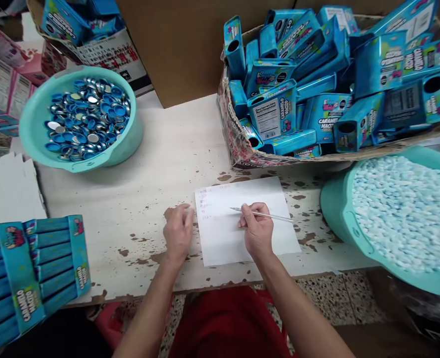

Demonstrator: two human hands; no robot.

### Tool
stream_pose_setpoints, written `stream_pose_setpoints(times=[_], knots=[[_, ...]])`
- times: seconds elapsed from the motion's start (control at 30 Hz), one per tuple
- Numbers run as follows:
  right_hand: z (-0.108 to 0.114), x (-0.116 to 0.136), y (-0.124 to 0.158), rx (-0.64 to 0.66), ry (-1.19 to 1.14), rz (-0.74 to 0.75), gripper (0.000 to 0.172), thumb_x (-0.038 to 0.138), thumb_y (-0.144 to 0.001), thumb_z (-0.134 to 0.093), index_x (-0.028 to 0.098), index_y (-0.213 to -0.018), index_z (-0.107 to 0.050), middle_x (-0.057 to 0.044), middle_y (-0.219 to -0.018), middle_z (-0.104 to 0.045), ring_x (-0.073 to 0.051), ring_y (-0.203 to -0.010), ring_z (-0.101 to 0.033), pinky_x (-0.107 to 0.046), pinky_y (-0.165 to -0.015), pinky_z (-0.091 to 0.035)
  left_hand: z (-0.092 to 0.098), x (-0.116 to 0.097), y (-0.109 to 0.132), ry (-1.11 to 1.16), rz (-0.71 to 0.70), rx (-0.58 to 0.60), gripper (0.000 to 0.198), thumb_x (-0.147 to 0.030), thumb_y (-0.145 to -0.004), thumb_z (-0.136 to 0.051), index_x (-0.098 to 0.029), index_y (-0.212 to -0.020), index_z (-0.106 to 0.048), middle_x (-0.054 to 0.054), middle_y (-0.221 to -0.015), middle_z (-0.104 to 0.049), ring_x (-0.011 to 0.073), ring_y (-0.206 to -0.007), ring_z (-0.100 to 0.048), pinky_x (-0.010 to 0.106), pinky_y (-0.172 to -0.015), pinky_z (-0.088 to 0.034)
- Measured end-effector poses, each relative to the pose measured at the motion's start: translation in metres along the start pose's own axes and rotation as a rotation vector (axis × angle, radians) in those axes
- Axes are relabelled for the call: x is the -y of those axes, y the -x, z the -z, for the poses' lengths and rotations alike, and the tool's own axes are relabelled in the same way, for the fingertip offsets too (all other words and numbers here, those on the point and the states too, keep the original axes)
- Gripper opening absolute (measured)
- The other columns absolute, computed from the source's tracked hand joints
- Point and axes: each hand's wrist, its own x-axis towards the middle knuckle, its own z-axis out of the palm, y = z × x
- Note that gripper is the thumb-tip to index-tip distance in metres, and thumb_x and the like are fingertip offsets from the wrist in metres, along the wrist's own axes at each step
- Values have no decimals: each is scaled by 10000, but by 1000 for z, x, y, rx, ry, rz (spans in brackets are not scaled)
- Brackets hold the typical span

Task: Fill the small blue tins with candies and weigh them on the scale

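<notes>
A white sheet of paper lies on the worn white table, with a few faint lines written near its top left corner. My right hand rests on the sheet, fingers closed round a clear pen whose tip points left. My left hand rests knuckles up on the table at the sheet's left edge, fingers curled loosely with nothing seen in them.
A teal bowl of blue and silver caps stands at the back left. A cardboard box of blue candy cartons sits at the back right. A teal tub of pale blue candies is at the right. Bundled blue packs lie at the front left.
</notes>
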Motion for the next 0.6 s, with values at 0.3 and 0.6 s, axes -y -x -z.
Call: stream_pose_setpoints(times=[0.3,0.6], knots=[[-31,-11,-5,232,315,64,261,397,-812,-629,182,-961,-628,-49,-810,-692,-190,-736,-676,-312,-647,-562,-18,20,6,-271,-409,97,312,-345,-914,-452,-223,-1103,-667,75,-740,-638,182,-706,-587,266,-647,-413],[-29,-41,-17,264,775,420,78,291,-816,-556,221,-804,-525,21,-617,-617,-136,-525,-593,-245,-543,-472,-27,32,5,-334,-398,39,302,-291,-933,-413,-218,-1086,-664,67,-742,-657,173,-716,-604,266,-663,-419]])
